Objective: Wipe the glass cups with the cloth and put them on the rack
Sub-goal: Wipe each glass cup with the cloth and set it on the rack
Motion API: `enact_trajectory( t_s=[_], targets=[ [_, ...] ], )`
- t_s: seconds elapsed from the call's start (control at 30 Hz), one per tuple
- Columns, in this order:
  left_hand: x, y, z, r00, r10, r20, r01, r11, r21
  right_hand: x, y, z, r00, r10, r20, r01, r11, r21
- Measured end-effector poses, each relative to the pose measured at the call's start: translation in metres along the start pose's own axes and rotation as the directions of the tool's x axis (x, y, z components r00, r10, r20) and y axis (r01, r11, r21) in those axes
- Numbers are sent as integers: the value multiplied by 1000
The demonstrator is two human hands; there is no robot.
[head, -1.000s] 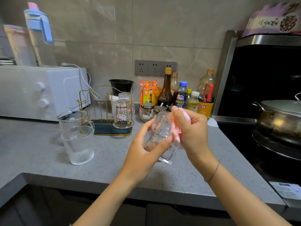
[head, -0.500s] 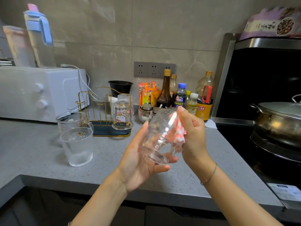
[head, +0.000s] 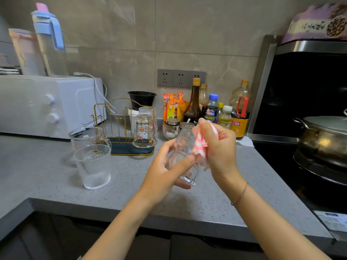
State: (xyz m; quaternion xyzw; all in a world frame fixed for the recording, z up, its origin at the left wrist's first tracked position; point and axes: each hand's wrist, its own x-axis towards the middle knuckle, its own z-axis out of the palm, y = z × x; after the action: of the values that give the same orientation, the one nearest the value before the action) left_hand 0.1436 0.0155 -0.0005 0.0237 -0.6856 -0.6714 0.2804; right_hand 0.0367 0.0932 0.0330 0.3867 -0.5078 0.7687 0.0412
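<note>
While L hand (head: 161, 175) fingers (head: 167, 147) curl round glass cup (head: 185, 136), R hand (head: 220, 151) fingers (head: 207, 126) pinch cloth (head: 200, 147) vs its side.

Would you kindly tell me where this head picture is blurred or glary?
Head view: the blue-lidded pitcher and purple box smear with blur at the corners; pale glare streaks the wall tiles; bright highlights sit on the steel pot; the glass cup against the pink cloth reads soft, outline faint.

The glass cup (head: 183, 141) is clear and smooth; the cloth (head: 200, 145) is soft pink-and-white fabric. The counter (head: 56, 177) is matt, grey speckled stone. The rack (head: 122, 147) is thin gold metal wire, the tumbler (head: 93, 166) ribbed clear glass, the pot (head: 323, 143) shiny steel.
</note>
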Motion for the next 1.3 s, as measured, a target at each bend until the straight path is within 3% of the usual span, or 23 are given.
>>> enact_trajectory(
  t_s=[0.13, 0.27, 0.3, 0.4, 0.47, 0.57, 0.67, 0.73, 0.87, 1.0, 1.07, 1.13, 1.17, 1.2, 1.23, 1.3],
  targets=[
    [0, 1, -4, 977, -144, 157, 195, 901, -387, -4, -4, 2, 998, -42, 49, 38, 997, 66],
    [-3, 2, -1, 887, -178, 425, 444, 577, -686, -5, -4, 2, 998, -39, 55, 32, 992, 122],
    [-3, 3, 0, 880, -190, 435, 462, 554, -692, -4, -3, 2, 998, -27, 55, 20, 992, 121],
    [2, 3, -1, 894, -274, 356, 437, 710, -553, -2, 1, 0, 999, 54, -5, -53, 990, 134],
    [6, 4, -4, 922, -256, 292, 361, 840, -405, 2, 2, -4, 994, 96, -52, -87, 984, 156],
    [8, 6, -5, 964, -194, 184, 225, 960, -165, 8, 1, -7, 998, 3, -63, -2, 1000, 17],
    [7, 2, -1, 999, -14, 36, 7, 987, 162, 9, 2, -5, 996, 5, -92, -7, 1000, -20],
    [5, -5, 1, 993, 121, -8, -116, 966, 232, 7, 2, -4, 996, 8, -90, -10, 1000, -20],
    [3, -6, -2, 990, 138, -34, -134, 985, 106, 3, 0, -1, 999, 8, -47, -8, 1000, -1],
    [6, -3, -5, 998, -51, 28, 56, 965, -257, 0, -3, 0, 1000, -13, 5, 12, 998, 68],
    [4, 5, -2, 981, -132, 143, 186, 849, -495, -2, -4, 2, 1000, -25, -4, 25, 993, 115],
    [1, 10, -1, 932, -176, 318, 355, 629, -692, -5, -4, 5, 999, -45, -30, 49, 987, 155],
    [1, 11, -2, 902, -176, 394, 426, 505, -750, -6, -4, 6, 998, -49, -45, 56, 986, 156],
    [2, 10, -3, 880, -177, 441, 471, 448, -760, -6, -4, 7, 997, -51, -59, 59, 988, 146],
    [3, 9, -5, 867, -194, 459, 493, 474, -730, -6, -4, 7, 996, -48, -72, 57, 990, 130],
    [5, 8, -5, 885, -268, 382, 456, 671, -584, -1, -5, 5, 995, -14, -96, 26, 993, 119]
  ],
)
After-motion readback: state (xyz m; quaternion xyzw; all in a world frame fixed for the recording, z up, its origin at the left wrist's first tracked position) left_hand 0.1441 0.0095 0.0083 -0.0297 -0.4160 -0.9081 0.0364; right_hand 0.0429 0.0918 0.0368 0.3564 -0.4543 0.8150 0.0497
